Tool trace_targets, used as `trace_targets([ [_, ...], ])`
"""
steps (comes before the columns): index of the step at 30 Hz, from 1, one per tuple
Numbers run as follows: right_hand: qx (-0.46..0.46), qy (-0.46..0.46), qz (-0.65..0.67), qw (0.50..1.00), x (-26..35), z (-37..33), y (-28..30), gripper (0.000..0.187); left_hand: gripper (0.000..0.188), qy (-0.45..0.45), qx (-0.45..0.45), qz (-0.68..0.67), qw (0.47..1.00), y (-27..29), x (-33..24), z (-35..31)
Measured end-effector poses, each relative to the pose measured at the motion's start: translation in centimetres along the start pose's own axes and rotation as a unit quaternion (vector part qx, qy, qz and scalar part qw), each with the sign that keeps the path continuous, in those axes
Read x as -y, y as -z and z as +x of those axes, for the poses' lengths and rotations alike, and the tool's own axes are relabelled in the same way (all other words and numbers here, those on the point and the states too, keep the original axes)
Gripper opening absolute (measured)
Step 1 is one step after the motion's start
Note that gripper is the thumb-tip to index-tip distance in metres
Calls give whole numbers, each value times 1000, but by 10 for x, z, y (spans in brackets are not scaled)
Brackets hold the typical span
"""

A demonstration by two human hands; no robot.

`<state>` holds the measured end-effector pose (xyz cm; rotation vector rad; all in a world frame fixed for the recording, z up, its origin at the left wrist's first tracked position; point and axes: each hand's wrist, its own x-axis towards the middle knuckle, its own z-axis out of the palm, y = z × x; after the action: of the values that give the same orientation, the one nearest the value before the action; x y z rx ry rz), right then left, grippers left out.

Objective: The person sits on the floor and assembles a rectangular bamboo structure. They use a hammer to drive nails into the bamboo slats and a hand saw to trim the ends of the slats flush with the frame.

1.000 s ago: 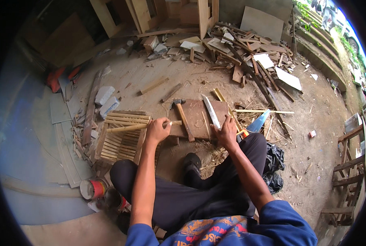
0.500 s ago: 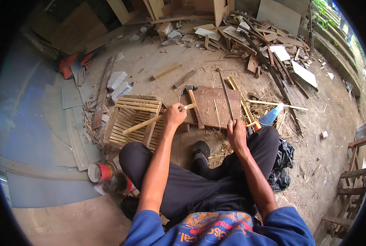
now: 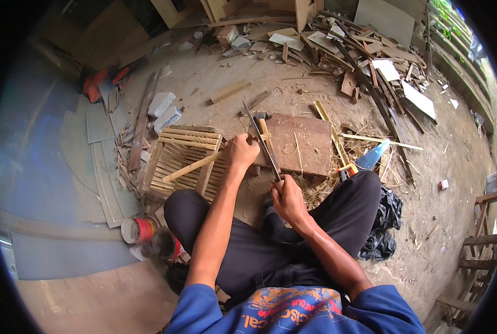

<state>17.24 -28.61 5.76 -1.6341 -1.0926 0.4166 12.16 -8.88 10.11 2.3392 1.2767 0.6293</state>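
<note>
Head view, knife [image 3: 266, 147] in right hand [image 3: 288, 198]

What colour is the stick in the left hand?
The stick is light yellowish tan. It shows best in the head view.

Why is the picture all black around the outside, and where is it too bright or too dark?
Head view: the wide fisheye image is round, so black surrounds it; head view: daylight is glaring around the green plants at upper right; head view: the brown board at upper left is in shadow; head view: the left hand and right hand are well lit.
</note>
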Motion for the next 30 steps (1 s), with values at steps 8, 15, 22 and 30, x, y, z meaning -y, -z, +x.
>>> trace_targets([
  [8, 19, -14, -74, 997, -4, 2, -5, 23, 27, 18, -34, -40, 998, -2, 5, 3],
  [15, -20, -12, -62, 998, -1, 11, -4, 22, 27, 9, -28, -57, 998, -8, 0, -1],
  [22, -21, -36, -94, 995, -11, 1, -9, 9, 25, -8, -21, -61, 998, -6, -1, -4],
  [30, 17, 31, -89, 995, -8, -9, 0, 21, 23, 36, -27, -60, 997, 4, -3, 7],
])
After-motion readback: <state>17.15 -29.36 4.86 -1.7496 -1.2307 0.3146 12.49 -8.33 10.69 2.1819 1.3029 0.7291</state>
